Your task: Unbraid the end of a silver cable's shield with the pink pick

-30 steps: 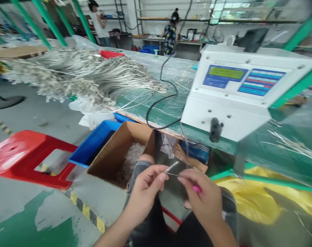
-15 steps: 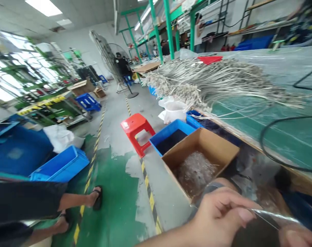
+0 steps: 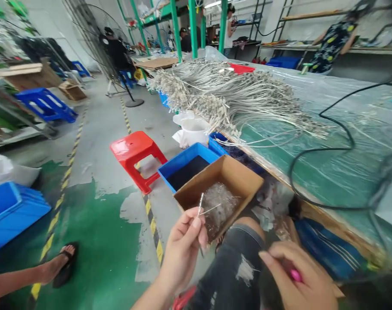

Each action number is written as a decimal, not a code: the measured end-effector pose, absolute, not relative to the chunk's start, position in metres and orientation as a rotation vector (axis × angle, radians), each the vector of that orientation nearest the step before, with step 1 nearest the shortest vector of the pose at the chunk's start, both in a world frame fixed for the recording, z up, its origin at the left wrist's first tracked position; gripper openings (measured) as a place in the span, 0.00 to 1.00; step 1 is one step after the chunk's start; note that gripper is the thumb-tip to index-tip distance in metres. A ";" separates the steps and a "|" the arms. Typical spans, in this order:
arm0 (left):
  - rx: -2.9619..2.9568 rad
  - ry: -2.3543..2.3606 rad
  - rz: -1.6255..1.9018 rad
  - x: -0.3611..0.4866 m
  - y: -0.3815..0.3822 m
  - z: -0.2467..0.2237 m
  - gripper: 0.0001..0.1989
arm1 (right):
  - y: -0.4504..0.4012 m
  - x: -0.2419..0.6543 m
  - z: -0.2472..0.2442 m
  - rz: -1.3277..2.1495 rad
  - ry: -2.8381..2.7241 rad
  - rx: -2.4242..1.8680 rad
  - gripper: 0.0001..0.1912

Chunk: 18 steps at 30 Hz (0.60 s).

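My left hand (image 3: 183, 243) is closed in a pinch on a thin cable. The cable's silvery, foil-like end (image 3: 200, 203) points up from the fingertips, with a thin pale wire (image 3: 213, 209) branching off to the right. Apart from it, over the right side of my lap, is my right hand (image 3: 307, 275). Its fingers are curled round a small pink thing (image 3: 296, 275), mostly hidden in the palm; thumb and forefinger stick out. Just beyond my left hand stands an open cardboard box (image 3: 247, 174) with clear plastic scraps (image 3: 221, 200) in it.
A large heap of grey-white cables (image 3: 234, 92) lies on the green-topped table (image 3: 263, 135), near a looping black cord (image 3: 325, 149). Blue bins (image 3: 170, 181) and a red stool (image 3: 131, 148) stand beyond the box. At lower left is another person's foot (image 3: 58, 260).
The view has swung right. My left hand has come up before the box with the cable end upright, and my hands are now further apart. The cable no longer stretches toward my right hand.
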State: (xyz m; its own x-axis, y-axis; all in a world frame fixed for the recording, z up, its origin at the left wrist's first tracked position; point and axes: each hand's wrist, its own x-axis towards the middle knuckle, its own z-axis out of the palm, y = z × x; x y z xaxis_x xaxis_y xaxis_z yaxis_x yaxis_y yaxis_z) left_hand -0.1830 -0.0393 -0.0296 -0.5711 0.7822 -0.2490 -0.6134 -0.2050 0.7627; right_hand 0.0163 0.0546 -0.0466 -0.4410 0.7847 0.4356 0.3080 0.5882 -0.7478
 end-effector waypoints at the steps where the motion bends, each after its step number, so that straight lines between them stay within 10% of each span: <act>1: 0.242 1.091 1.862 -0.178 -0.039 -0.030 0.06 | 0.056 0.013 -0.042 0.725 -2.032 -0.839 0.08; 18: 0.440 1.184 1.458 -0.124 -0.019 -0.029 0.12 | 0.062 0.006 -0.015 0.211 -2.268 -0.709 0.17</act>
State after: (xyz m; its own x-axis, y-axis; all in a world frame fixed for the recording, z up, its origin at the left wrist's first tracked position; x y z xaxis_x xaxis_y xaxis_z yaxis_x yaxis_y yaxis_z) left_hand -0.1244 -0.0186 -0.0290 -0.2804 0.8968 -0.3422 -0.5185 0.1585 0.8403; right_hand 0.0062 0.0622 -0.0152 -0.5750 0.5486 0.6070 0.4271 0.8340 -0.3492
